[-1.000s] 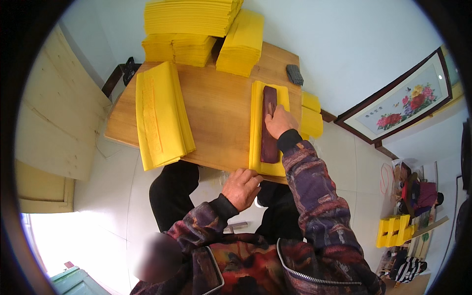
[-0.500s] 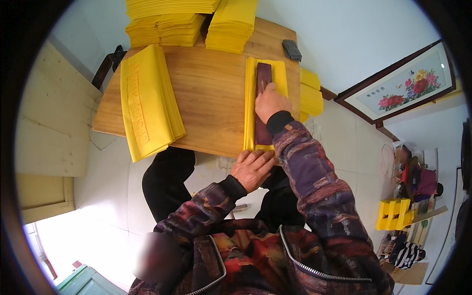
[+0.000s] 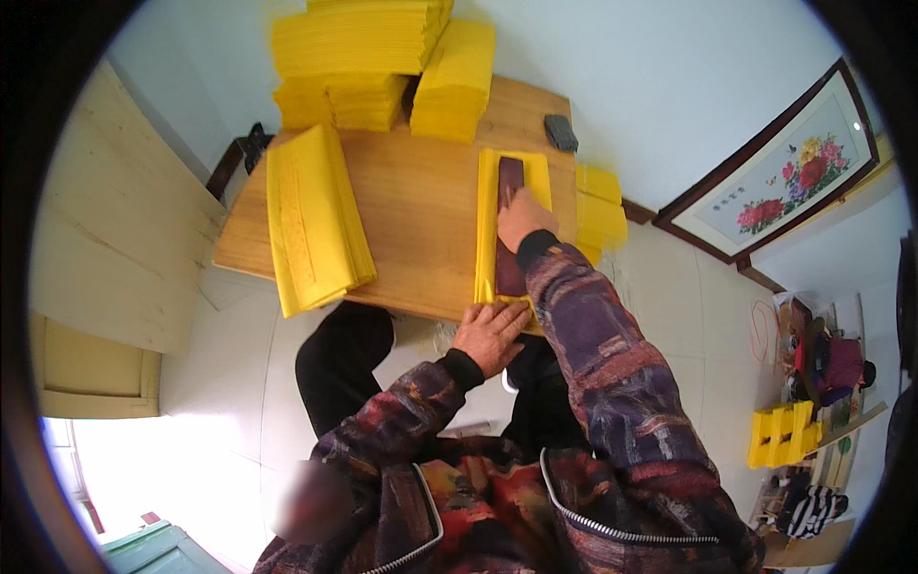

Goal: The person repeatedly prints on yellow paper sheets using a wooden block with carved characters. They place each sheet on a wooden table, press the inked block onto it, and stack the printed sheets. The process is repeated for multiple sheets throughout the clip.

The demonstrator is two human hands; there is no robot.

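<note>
A long dark reddish-brown bar (image 3: 512,273) lies lengthwise on a yellow folded sheet stack (image 3: 537,172) at the table's right side. My right hand (image 3: 525,218) is closed around the bar's middle, the fingers partly hidden by the hand itself. At the near end of that stack, my left hand (image 3: 491,335) lies flat with its fingers stretched out over the stack's edge. To the left, a thicker pile of yellow folded sheets (image 3: 311,220) with faint red print overhangs the table's near edge.
Tall yellow stacks (image 3: 354,43) stand at the back of the wooden table (image 3: 421,210). A dark grey block (image 3: 561,133) sits at the far right corner. More yellow bundles (image 3: 601,206) are beyond the right edge. A framed flower picture (image 3: 779,172) leans by the wall.
The view has tilted, so the table and stacks appear lower in the picture. Both hands keep their places, the right on the bar and the left at the stack's near end.
</note>
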